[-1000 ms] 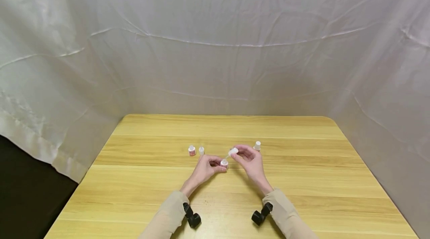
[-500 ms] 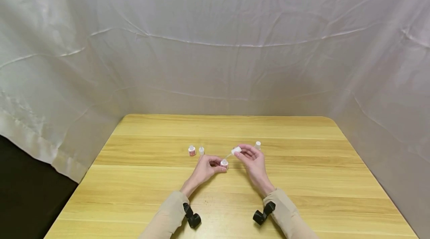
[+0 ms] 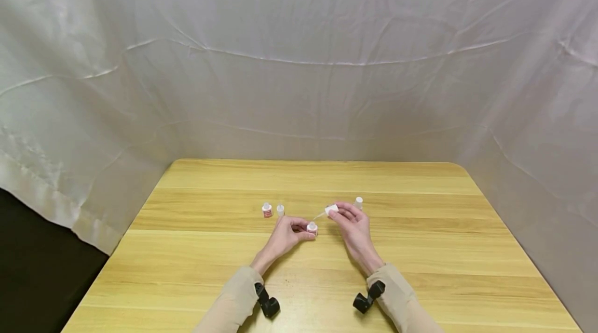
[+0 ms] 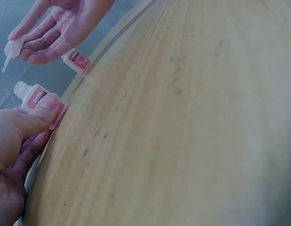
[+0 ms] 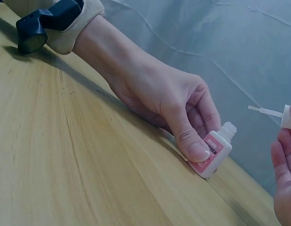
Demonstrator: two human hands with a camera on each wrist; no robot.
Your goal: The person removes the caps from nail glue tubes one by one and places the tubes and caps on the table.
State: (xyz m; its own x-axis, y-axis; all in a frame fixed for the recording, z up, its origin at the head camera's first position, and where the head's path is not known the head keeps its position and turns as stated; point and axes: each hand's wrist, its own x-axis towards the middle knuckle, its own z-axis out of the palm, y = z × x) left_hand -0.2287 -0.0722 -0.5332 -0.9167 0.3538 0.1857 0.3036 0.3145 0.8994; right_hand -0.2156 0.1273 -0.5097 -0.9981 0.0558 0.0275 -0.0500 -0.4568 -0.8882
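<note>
- The wooden bench [image 3: 444, 250] spread beneath both hands.
- The left hand [image 3: 286, 237] gripped a bottle between thumb and fingers, at its right side.
- The right hand [image 3: 355, 228], a little farther from that bottle, pinched a white cap, palm inward.
- The pink-labelled bottle [image 5: 223, 149] lay lower left of the right hand, its long axis upright, open neck up.
- The white cap [image 5: 289, 118] sat at the right hand's fingertips.
- The brush [image 5: 269, 111] slanted from the cap down toward the neck, its tip apart from the mouth.
</note>
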